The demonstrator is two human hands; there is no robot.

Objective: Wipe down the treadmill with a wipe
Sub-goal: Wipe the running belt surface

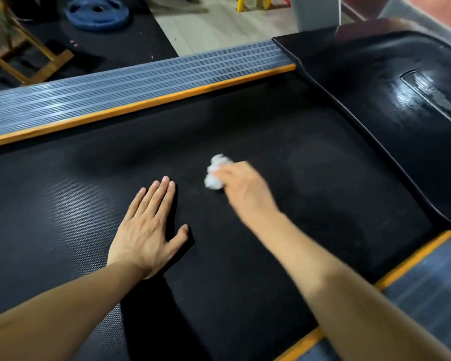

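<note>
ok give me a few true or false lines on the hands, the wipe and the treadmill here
1. The right hand holds a crumpled white wipe against the black belt. True.
2. The left hand grips the wipe. False: it rests flat on the belt, holding nothing.
3. The side rail beyond the belt is edged in orange. True.
4. A blue weight plate lies on the belt. False: the weight plate lies on the floor beyond the treadmill.

On the black textured treadmill belt [245, 126], the flat left hand [147, 230] is lying left of the right hand [245, 186], which is holding the white crumpled wipe [215, 170], while the grey ribbed side rail [130, 84] is running behind them.
</note>
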